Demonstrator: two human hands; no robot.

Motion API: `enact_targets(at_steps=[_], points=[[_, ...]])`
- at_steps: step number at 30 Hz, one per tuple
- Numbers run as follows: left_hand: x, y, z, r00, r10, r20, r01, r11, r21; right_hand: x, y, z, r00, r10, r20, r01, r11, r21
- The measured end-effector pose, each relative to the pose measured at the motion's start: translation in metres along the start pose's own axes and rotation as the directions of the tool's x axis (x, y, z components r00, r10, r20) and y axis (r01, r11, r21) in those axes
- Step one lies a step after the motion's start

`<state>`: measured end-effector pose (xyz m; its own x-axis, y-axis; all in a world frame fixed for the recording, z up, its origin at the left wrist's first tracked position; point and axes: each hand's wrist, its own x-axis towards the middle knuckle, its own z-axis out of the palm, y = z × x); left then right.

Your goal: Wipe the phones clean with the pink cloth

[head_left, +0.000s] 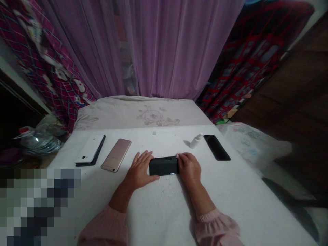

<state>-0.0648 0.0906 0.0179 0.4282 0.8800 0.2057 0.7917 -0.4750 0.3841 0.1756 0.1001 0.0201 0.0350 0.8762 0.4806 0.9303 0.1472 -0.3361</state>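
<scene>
At the far left, a clear plastic bag (41, 143) holds a bottle with a red cap, on the floor beside a white-covered table (159, 208). On the table, a white phone (89, 149) lies on a dark open case, and just right of it lies a rose-gold phone (116, 155), both tilted the same way. The left hand (139, 170) rests palm down with its fingers spread, open wide, its thumb and fingertips against the left end of a black phone (164, 166). That phone lies flat and crosswise between the hands, near the table's middle. The right hand (188, 168) curls narrowly over the phone's right end, gripping it, with a small pink scrap (177, 155) at the fingertips; what the scrap is, I cannot tell. Farther right stand a white spray bottle (196, 140) on its side and a black slab phone (216, 147), beyond which a white bag (251, 147) lies off the table's edge.
</scene>
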Motion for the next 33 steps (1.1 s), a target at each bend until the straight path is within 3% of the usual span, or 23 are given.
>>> enact_targets(at_steps=[6, 14, 19, 24, 33], points=[[0.000, 0.000, 0.001, 1.000, 0.008, -0.001, -0.008, 1.000, 0.006, -0.006, -0.032, 0.004, 0.989, -0.144, 0.034, 0.142, 0.987, 0.073], [-0.001, -0.004, 0.002, 1.000, 0.025, 0.011, -0.025, 0.999, 0.019, -0.004, 0.007, -0.006, 0.999, 0.038, 0.001, -0.038, 0.999, 0.014], [0.001, 0.006, 0.004, 0.997, 0.004, 0.075, -0.007, 0.999, 0.040, -0.005, 0.004, -0.003, 1.000, 0.025, 0.018, -0.026, 0.998, 0.050], [0.002, 0.017, 0.007, 0.999, -0.025, 0.035, 0.022, 0.998, 0.065, -0.008, 0.001, -0.007, 0.999, 0.022, 0.024, -0.024, 0.997, 0.074], [0.004, 0.019, 0.002, 0.996, -0.049, 0.075, 0.044, 0.997, 0.070, -0.044, 0.005, -0.029, 1.000, 0.008, 0.029, -0.011, 0.994, 0.105]])
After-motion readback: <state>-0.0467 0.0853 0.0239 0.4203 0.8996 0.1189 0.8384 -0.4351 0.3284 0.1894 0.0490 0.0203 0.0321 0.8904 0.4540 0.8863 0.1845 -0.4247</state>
